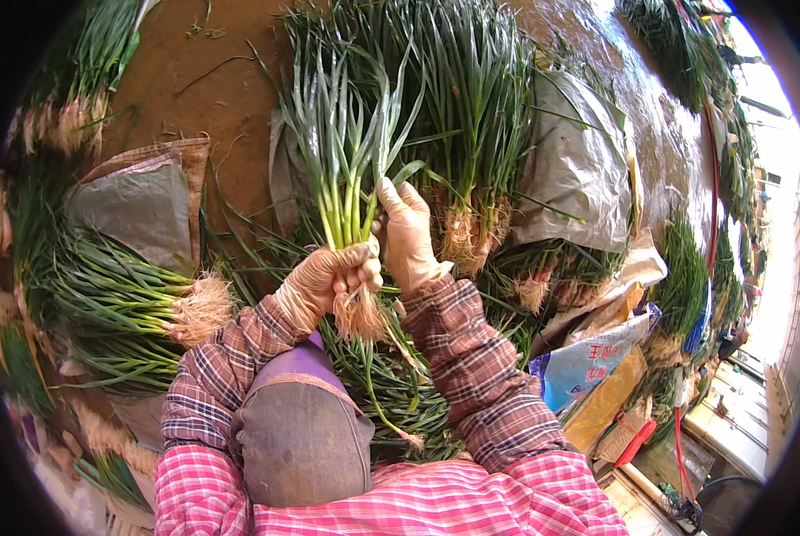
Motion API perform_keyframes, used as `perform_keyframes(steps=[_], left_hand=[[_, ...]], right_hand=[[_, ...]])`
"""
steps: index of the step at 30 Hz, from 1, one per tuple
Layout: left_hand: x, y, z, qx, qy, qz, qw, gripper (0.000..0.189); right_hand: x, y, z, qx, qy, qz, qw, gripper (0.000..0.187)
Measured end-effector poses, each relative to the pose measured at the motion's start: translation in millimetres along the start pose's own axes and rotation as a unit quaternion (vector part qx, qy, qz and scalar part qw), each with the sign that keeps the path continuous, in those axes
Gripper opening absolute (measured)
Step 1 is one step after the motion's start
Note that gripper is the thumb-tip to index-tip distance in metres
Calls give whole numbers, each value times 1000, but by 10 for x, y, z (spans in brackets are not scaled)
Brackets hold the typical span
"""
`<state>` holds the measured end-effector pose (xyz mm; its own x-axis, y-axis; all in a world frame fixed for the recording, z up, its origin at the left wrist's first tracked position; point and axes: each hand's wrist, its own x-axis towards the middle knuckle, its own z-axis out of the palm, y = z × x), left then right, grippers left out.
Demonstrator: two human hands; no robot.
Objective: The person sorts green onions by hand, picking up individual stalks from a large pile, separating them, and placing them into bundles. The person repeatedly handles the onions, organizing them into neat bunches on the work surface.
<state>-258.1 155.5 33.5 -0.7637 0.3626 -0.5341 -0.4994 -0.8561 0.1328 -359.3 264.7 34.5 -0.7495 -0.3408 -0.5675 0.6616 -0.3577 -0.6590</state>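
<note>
My left hand point(329, 275), in a thin pale glove, is closed around the lower stalks of a small bunch of green onions point(350, 208). The bunch's roots hang below my fist and its leaves fan upward, away from me. Just to the right, my right hand point(405, 231), gloved too, has thumb and fingertips against the bunch's right-hand stalk; whether they pinch it is hard to tell. A loose green onion point(373, 395) lies below my hands over a heap of cut leaves. Behind my right hand lies a large bundle of green onions point(470, 120) with tangled roots.
At left, more green onions point(132, 301) lie roots towards me, beside a grey sheet point(135, 208). A grey plastic sheet point(574, 161) covers part of the right-hand pile. Printed blue packaging point(588, 362) lies by my right sleeve. A cloth-covered rounded form, perhaps my knee point(303, 442), rises below my left hand.
</note>
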Motion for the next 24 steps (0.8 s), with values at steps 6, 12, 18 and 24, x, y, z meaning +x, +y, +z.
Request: perform_keyframes(steps=[6, 12, 18, 24], left_hand=[[-128, 79, 154, 34, -59, 75, 995, 28], [-322, 241, 158, 118, -45, 158, 979, 33], [-155, 227, 16, 45, 11, 127, 991, 23], [-141, 177, 141, 138, 53, 132, 980, 33]], right_hand=[[221, 176, -79, 292, 45, 197, 935, 23], [54, -358, -613, -335, -134, 216, 907, 31], [112, -755, -1109, -589, 160, -94, 787, 35], [521, -983, -926, -593, 121, -57, 794, 24]])
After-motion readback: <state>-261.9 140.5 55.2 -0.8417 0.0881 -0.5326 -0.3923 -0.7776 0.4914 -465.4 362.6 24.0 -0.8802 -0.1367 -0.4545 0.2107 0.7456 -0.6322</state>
